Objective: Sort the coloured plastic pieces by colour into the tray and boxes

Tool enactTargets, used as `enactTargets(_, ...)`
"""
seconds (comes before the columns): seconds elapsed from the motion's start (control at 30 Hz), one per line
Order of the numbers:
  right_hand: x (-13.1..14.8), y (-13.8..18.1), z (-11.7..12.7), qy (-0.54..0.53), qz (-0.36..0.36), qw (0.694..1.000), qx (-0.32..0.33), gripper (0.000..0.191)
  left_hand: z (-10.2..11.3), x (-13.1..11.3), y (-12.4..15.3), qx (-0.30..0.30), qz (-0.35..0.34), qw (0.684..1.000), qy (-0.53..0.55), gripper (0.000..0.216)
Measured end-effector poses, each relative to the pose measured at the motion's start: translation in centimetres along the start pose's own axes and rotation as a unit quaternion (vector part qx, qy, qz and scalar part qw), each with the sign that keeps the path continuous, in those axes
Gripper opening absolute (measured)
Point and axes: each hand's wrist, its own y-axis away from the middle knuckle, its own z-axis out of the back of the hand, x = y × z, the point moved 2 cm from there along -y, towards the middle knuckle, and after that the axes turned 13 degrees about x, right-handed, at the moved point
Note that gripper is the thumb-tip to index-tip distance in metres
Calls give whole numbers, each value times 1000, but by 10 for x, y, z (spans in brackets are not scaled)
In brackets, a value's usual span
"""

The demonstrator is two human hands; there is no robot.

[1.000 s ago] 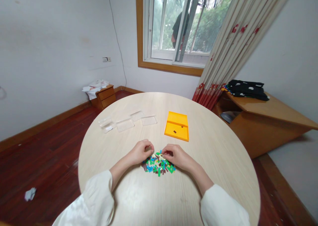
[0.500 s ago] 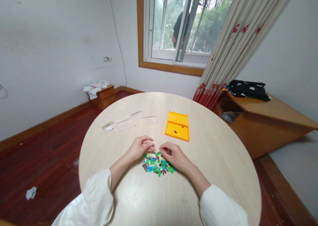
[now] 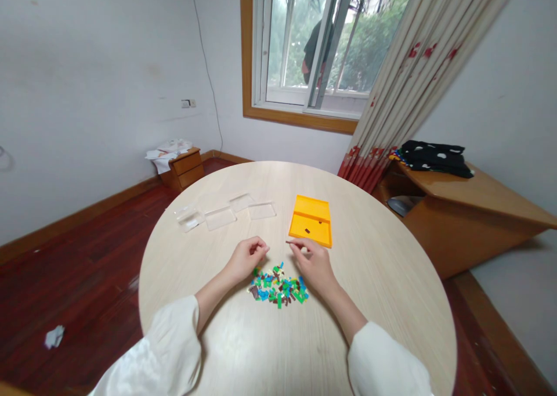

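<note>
A small brown building brick (image 3: 288,242) sticks out from the pinched fingertips of my right hand (image 3: 314,264), which is just in front of the yellow case. My left hand (image 3: 246,258) is closed, thumb and fingers together; whatever it may hold is hidden. Below and between both hands lies a loose pile of small building bricks (image 3: 279,290) in green, blue, brown, yellow and cream. Behind my right hand the yellow case (image 3: 297,226) lies open, with two small dark brown pieces (image 3: 307,231) in its near half.
Several clear plastic trays (image 3: 220,218) lie at the back left of the round wooden table (image 3: 270,349). To the right stands a wooden desk (image 3: 470,204) with folded black cloth (image 3: 435,155). A person (image 3: 312,52) shows through the window.
My right hand has lifted off the pile and moved away from me, now with a brown brick at its fingertips. The fingers of my left hand have closed together.
</note>
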Motion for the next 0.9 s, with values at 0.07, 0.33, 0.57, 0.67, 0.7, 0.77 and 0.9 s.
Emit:
enactTargets(0.07, -18, -7, 15, 52, -31, 995, -73, 22, 4, 1, -1, -10, -5, 996, -90, 30)
enactTargets(0.33, -60, -13, 40, 195, -102, 968, -119, 34, 21, -2, 8, 145, 38, 970, -193, 19)
enactTargets(0.57, -13, 1, 4, 60, 23, 993, 95, 15, 30, -11, 16, 259, -10, 940, -223, 17)
enactTargets(0.67, 8, 7, -12, 57, 63, 976, 203, 11, 28, -9, 16, 265, -22, 933, -242, 17)
enactTargets(0.7, 13, 8, -16, 63, 68, 970, 224, 10, 27, -8, 16, 262, -23, 934, -243, 17)
enactTargets(0.77, 20, 10, -19, 73, 71, 963, 248, 9, 27, -7, 15, 251, -21, 938, -239, 16)
enactTargets(0.9, 29, 12, -21, 69, 74, 960, 261, 7, 25, -5, 14, 224, -15, 945, -238, 14)
